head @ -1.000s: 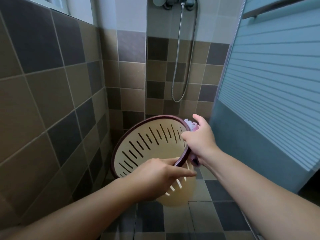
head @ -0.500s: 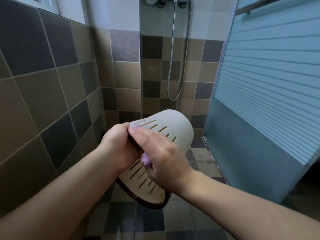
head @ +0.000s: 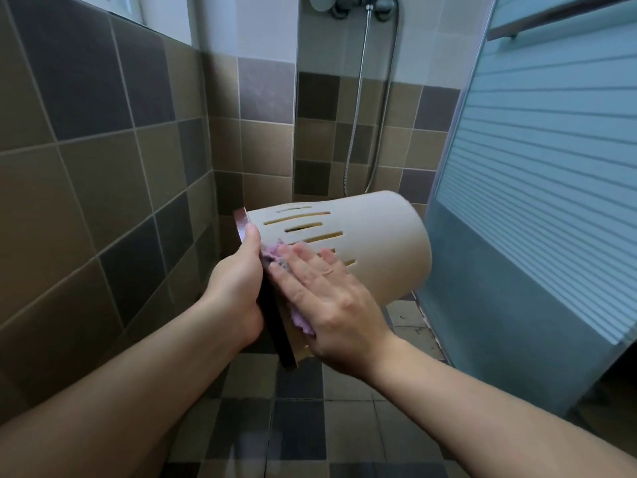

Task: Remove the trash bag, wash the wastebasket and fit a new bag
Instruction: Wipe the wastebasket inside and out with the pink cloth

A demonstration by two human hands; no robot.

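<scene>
Wastebasket (head: 372,243) has swung round since 0.5 s ago: base then pointed up and away with the rim low, now it lies roughly on its side in the air, base to the right, dark brown rim (head: 272,319) to the left and toward the camera. Right hand (head: 327,301) has flattened out; earlier it was more curled over the cloth.

Left hand (head: 238,291) grips the rim, thumb on the outside near the top, other fingers hidden behind the rim, so cannot tell how they lie. Right hand lies flat on the slotted cream wall, fingers straight and slightly spread, pressing a purple cloth (head: 275,253) against it. Cloth shows above the fingertips and below the palm near the rim.

Basket is held above the tiled floor (head: 327,426), touching nothing else. No bag on it. Shower hose (head: 358,108) hangs on the back wall, frosted striped glass panel (head: 537,167) at right.
</scene>
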